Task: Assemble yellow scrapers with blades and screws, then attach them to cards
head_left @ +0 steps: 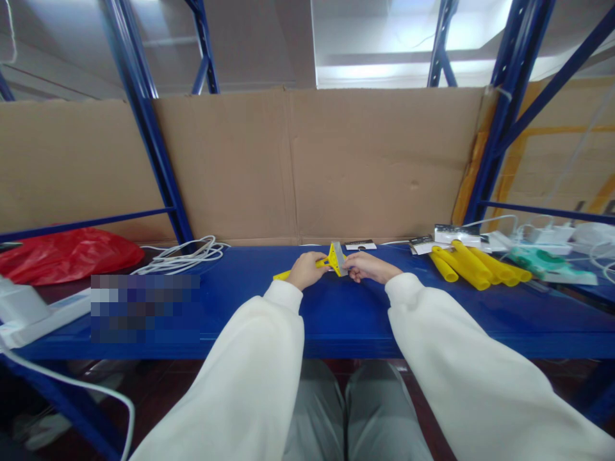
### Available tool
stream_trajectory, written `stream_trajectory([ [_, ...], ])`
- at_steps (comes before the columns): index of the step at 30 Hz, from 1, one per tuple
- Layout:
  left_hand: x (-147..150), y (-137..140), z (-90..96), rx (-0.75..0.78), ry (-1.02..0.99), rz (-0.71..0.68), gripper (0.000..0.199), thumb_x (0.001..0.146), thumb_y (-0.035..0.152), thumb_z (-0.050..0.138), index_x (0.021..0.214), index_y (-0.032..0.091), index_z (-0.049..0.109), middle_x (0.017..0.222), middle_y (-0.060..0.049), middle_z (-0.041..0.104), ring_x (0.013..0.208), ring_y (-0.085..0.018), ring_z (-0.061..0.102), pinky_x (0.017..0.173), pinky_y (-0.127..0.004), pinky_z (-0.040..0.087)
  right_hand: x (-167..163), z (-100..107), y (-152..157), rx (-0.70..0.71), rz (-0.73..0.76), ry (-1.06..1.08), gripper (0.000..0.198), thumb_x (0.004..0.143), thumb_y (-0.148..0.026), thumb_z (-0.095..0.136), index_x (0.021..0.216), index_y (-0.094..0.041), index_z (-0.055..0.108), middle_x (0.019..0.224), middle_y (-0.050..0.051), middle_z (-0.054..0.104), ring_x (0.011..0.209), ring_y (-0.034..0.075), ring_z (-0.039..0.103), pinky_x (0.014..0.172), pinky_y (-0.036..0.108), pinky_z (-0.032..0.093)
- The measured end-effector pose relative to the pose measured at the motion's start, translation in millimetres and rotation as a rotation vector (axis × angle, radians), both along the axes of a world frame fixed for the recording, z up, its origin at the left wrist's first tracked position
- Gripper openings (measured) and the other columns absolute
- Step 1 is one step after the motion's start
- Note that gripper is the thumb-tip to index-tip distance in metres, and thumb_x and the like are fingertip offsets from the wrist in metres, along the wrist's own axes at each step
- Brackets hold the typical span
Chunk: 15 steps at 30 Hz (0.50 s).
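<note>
the left hand and right hand both grip a yellow plastic scraper with a grey blade, steadying it above the blue metal shelf.

On the worktop, at its middle — scraper between left hand and right hand. Far left, bag; cables right of it. Far right, handles — boxes just behind. Cardboard behind all.
</note>
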<state>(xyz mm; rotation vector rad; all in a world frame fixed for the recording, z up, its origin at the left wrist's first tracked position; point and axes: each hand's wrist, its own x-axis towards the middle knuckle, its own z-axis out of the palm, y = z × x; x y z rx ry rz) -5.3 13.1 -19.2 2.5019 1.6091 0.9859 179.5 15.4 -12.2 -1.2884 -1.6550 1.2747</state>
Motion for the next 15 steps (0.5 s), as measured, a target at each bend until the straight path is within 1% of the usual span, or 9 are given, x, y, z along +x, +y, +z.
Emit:
stream_trajectory([
  [2,0.2,0.1,-0.1,-0.003,0.005,-0.006,0.031,0.078,0.024,0.070,0.108,0.018,0.073,0.112,-0.007,0.072,0.105,-0.022,0.066,0.094,-0.029,0.048,-0.2,-0.9,0.0,0.012,-0.013,0.001,0.016,0.081,-0.020,0.066,0.069,-0.015,0.056,0.045,-0.004,0.051,0.039,0.007,0.045,0.039,0.017,0.036],
  [4,0.5,0.1,-0.1,-0.011,0.008,-0.011,0.032,0.078,0.024,0.069,0.108,0.018,0.072,0.113,-0.008,0.072,0.105,-0.022,0.065,0.094,-0.029,0.048,-0.4,-1.7,-0.1,0.018,-0.021,-0.020,0.020,0.083,-0.023,0.066,0.068,-0.015,0.056,0.043,-0.004,0.049,0.038,0.006,0.043,0.038,0.016,0.034],
  [12,1.1,-1.0,0.9,-0.052,0.024,-0.005,0.030,0.079,0.025,0.068,0.108,0.021,0.073,0.110,-0.007,0.073,0.104,-0.022,0.066,0.093,-0.029,0.049,0.2,-2.3,0.1,0.037,0.015,-0.022,0.024,0.082,-0.021,0.066,0.061,-0.015,0.055,0.040,-0.004,0.048,0.038,0.006,0.042,0.039,0.017,0.032],
  [15,1.5,-1.6,0.7,-0.063,0.025,0.014,0.031,0.079,0.026,0.068,0.109,0.022,0.073,0.111,-0.007,0.072,0.106,-0.022,0.065,0.094,-0.029,0.048,0.9,-2.9,0.7,0.038,0.029,-0.026,0.023,0.082,-0.022,0.065,0.062,-0.015,0.056,0.041,-0.003,0.049,0.039,0.006,0.042,0.039,0.017,0.032],
])
